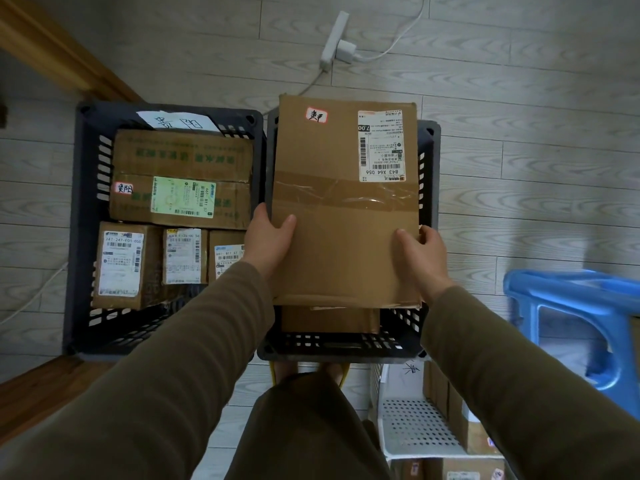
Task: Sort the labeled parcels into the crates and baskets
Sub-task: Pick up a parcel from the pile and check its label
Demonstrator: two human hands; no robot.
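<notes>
You have the big cardboard box [346,244] in both hands, broad face up, over the right-hand dark crate [429,161]. Whether it touches the rim I cannot tell. Your left hand [268,237] grips the box's left edge towards the near end, with the thumb lying on top and the fingers curled out of sight underneath. Your right hand [424,252] clamps the right edge the same way, thumb on the top face. The box covers most of that crate, and its far end reaches past the far rim. On its top face a white shipping label [381,145] sits at the far right corner and a small red-edged sticker [317,115] with handwriting at the far left. A band of clear tape crosses the middle. Below the box's near end, another brown parcel [329,320] shows inside the same crate.

Just beside it on the left stands a second dark crate [83,202]. It holds a wide carton [180,154] with green print at the far side and three smaller labelled parcels [181,256] in a row nearer to you. A handwritten paper sign [176,121] sits at its far rim.

Near right, by your leg, a white perforated basket [415,427] holds brown parcels along its right side. A blue plastic stool [571,306] stands further right, and a white power strip [334,39] — plug and cable attached — lies on the wooden floor beyond the crates.
</notes>
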